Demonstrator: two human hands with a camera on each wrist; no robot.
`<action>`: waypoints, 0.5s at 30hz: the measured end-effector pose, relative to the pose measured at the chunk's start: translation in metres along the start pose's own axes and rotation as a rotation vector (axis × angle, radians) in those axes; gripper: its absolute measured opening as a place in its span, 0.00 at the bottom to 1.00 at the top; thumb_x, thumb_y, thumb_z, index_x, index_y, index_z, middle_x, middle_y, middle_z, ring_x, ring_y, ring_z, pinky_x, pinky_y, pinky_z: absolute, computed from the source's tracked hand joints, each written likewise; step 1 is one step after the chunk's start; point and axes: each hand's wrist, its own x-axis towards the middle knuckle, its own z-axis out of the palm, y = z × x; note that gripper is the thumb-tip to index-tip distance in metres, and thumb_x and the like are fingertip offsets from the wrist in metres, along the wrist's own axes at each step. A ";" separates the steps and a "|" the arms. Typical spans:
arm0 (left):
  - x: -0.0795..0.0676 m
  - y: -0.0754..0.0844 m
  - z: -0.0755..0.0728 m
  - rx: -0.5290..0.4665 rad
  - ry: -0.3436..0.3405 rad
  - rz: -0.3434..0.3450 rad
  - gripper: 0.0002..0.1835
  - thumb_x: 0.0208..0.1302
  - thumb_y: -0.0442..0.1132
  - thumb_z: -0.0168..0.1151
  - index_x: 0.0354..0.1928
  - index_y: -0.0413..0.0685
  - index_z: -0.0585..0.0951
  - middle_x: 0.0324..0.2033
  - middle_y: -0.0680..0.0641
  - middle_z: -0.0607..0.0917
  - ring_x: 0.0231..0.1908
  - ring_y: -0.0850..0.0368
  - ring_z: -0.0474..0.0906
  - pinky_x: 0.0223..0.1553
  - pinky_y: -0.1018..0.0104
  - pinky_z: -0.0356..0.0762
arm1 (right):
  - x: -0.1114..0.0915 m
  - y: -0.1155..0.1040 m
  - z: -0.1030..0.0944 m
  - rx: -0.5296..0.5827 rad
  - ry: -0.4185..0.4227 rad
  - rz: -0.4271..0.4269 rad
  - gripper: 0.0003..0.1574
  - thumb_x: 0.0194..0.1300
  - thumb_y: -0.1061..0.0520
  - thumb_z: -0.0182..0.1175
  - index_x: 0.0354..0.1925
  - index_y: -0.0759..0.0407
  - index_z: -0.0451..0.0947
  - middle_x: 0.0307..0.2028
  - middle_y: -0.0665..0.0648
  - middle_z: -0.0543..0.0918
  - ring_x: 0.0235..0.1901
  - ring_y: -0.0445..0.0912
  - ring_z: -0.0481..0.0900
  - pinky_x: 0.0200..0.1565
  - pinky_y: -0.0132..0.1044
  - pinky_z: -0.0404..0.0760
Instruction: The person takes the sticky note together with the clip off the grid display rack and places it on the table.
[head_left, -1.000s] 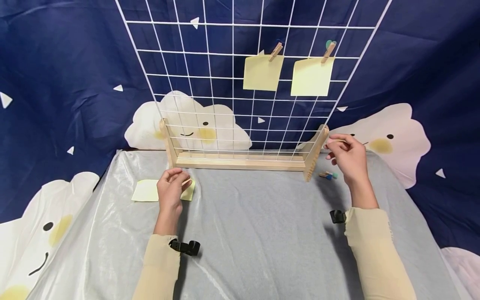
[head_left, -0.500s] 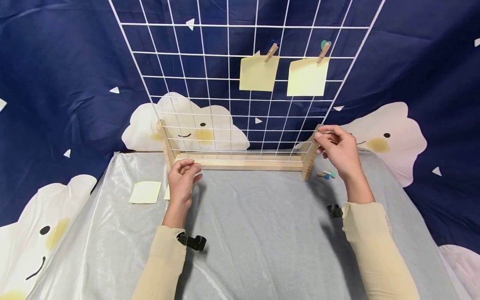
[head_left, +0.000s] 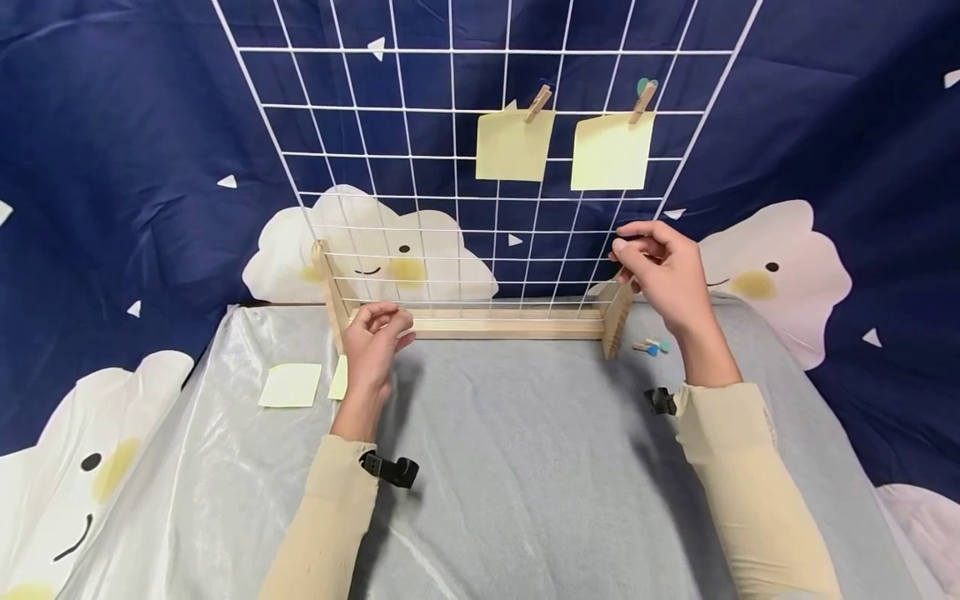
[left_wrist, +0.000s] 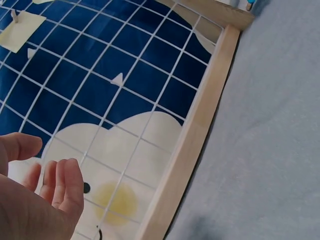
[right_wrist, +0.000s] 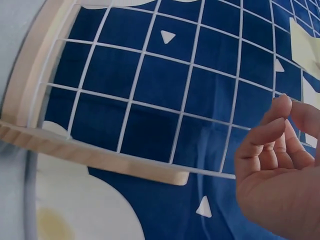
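My right hand (head_left: pixel 663 271) is raised in front of the wire grid's lower right side. Its thumb and index fingertips (right_wrist: pixel 282 105) meet in a pinch, with a small wooden clothespin mostly hidden by the fingers. My left hand (head_left: pixel 371 346) hovers by the wooden base at the lower left, fingers loosely bent; the left wrist view shows a gap between thumb and fingers (left_wrist: pixel 70 185), with nothing in it. One yellow sticky note (head_left: pixel 291 385) lies left of that hand, and another note (head_left: pixel 338 379) is partly behind it.
The white wire grid (head_left: pixel 453 154) stands in a wooden base (head_left: pixel 510 325). Two yellow notes, a left one (head_left: pixel 513 147) and a right one (head_left: pixel 611 154), hang from it by clothespins. Several small clothespins (head_left: pixel 651 347) with coloured hearts lie on the grey cloth (head_left: pixel 510 450).
My right hand has moved left and up, from beside the base to in front of the grid. My left hand has moved right and up, uncovering more of the left note.
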 end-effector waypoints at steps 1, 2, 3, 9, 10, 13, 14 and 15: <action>0.000 0.001 0.001 -0.001 -0.002 -0.003 0.13 0.61 0.25 0.65 0.47 0.33 0.75 0.33 0.49 0.81 0.33 0.59 0.82 0.42 0.58 0.89 | 0.001 -0.002 0.001 0.013 -0.003 -0.005 0.13 0.71 0.59 0.64 0.52 0.60 0.80 0.32 0.48 0.86 0.22 0.42 0.80 0.22 0.31 0.77; 0.000 0.001 0.002 0.001 -0.005 -0.006 0.13 0.61 0.25 0.65 0.47 0.34 0.76 0.33 0.49 0.81 0.33 0.59 0.82 0.42 0.58 0.89 | 0.002 -0.004 0.002 0.029 -0.007 -0.012 0.13 0.71 0.59 0.64 0.52 0.61 0.80 0.31 0.48 0.86 0.21 0.43 0.80 0.21 0.31 0.76; 0.001 0.002 0.003 0.000 -0.006 -0.009 0.13 0.61 0.25 0.65 0.46 0.36 0.76 0.33 0.49 0.80 0.33 0.59 0.82 0.42 0.58 0.89 | 0.003 -0.006 0.003 0.046 -0.010 -0.019 0.12 0.71 0.60 0.64 0.51 0.61 0.80 0.31 0.49 0.87 0.21 0.43 0.80 0.21 0.31 0.76; 0.003 0.005 0.011 -0.034 -0.030 -0.026 0.13 0.61 0.24 0.64 0.47 0.35 0.75 0.33 0.49 0.80 0.35 0.58 0.82 0.42 0.62 0.88 | 0.008 -0.019 0.007 0.099 -0.022 -0.047 0.10 0.70 0.61 0.65 0.49 0.59 0.82 0.31 0.54 0.87 0.19 0.44 0.79 0.20 0.28 0.74; 0.004 0.005 0.013 -0.044 -0.037 -0.030 0.14 0.61 0.24 0.64 0.48 0.33 0.75 0.33 0.49 0.81 0.35 0.58 0.82 0.42 0.62 0.88 | 0.008 -0.021 0.007 0.089 -0.025 -0.048 0.10 0.70 0.61 0.65 0.49 0.59 0.82 0.31 0.54 0.87 0.20 0.44 0.79 0.20 0.28 0.75; 0.005 0.007 0.017 -0.071 -0.052 -0.044 0.13 0.61 0.25 0.64 0.46 0.37 0.76 0.33 0.49 0.81 0.34 0.59 0.82 0.41 0.63 0.88 | 0.011 -0.026 0.009 0.059 -0.028 -0.058 0.11 0.70 0.60 0.65 0.50 0.58 0.82 0.31 0.52 0.87 0.21 0.43 0.80 0.22 0.27 0.77; 0.006 0.008 0.018 -0.084 -0.059 -0.046 0.13 0.61 0.25 0.65 0.46 0.37 0.76 0.33 0.49 0.82 0.34 0.59 0.82 0.41 0.63 0.88 | 0.011 -0.028 0.010 0.050 -0.028 -0.066 0.11 0.70 0.60 0.65 0.50 0.58 0.82 0.32 0.53 0.87 0.21 0.43 0.80 0.22 0.28 0.78; 0.006 0.010 0.020 -0.095 -0.067 -0.047 0.13 0.61 0.25 0.65 0.46 0.38 0.76 0.33 0.49 0.82 0.34 0.59 0.82 0.42 0.63 0.88 | 0.012 -0.029 0.010 0.038 -0.029 -0.076 0.12 0.71 0.59 0.65 0.51 0.58 0.82 0.32 0.53 0.87 0.21 0.44 0.80 0.22 0.29 0.78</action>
